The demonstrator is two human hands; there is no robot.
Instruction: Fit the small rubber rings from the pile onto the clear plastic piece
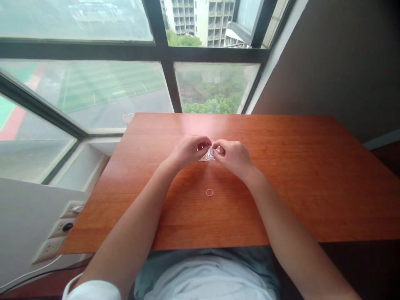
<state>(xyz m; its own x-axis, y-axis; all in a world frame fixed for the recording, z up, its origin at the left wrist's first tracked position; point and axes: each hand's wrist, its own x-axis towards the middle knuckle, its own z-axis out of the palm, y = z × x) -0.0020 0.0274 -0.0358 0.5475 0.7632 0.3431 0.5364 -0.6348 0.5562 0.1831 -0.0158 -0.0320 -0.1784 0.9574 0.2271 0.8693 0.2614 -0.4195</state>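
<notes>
A small clear plastic tray point(207, 157) with compartments lies on the brown wooden table point(312, 179), partly covered by my fingers. My left hand point(193, 151) is at its left side, thumb and fingers pinched together over it. From the right, my right hand point(233, 155) meets it with thumb and forefinger closed too. The fingertips of both hands nearly touch above the tray, and whatever is between them is too small to make out. Nearer to me, a thin pink ring point(209, 192) lies flat on the wood.
Windows point(215, 87) stand behind the table's far edge, and a grey wall point(337, 62) rises at the right. Wall sockets point(62, 228) with plugs and cables are at the lower left. The table's near edge runs just before my body.
</notes>
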